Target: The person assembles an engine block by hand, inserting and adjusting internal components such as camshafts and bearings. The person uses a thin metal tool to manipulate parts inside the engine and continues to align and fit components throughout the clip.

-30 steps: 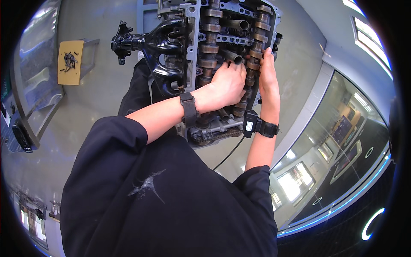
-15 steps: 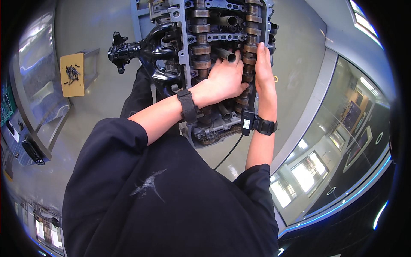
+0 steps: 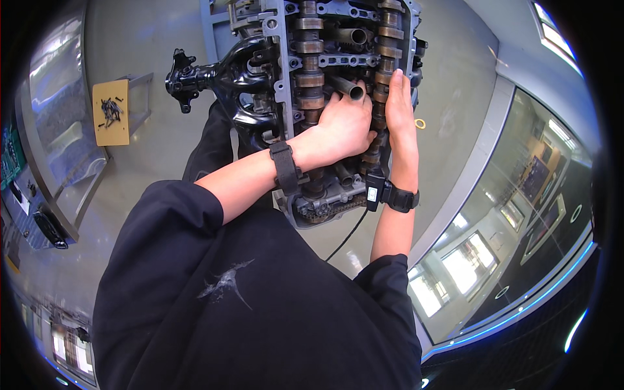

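Observation:
An engine cylinder head (image 3: 283, 104) is in front of me with its top uncovered. Two brown-grey camshafts run along it, a left camshaft (image 3: 310, 79) and a right camshaft (image 3: 388, 49). My left hand (image 3: 343, 127) reaches down between them, its fingers curled beside a metal tube (image 3: 348, 88). Its fingertips, and whatever they grip, are hidden inside the head. Flat along the right camshaft and the head's right edge lies my right hand (image 3: 402, 120), fingers stretched out and pointing away from me. It holds nothing.
A black manifold (image 3: 244, 75) juts out on the head's left. Farther left, a yellow board (image 3: 110, 133) carries several dark bolts (image 3: 112, 112). A yellow ring (image 3: 420, 123) shows right of my right hand. A black cable (image 3: 348, 235) hangs from my right wrist. Glass panels (image 3: 468, 260) stand at the right.
The engine has shifted slightly right and down in the view. Both hands keep nearly the same places on it, the left still down between the camshafts.

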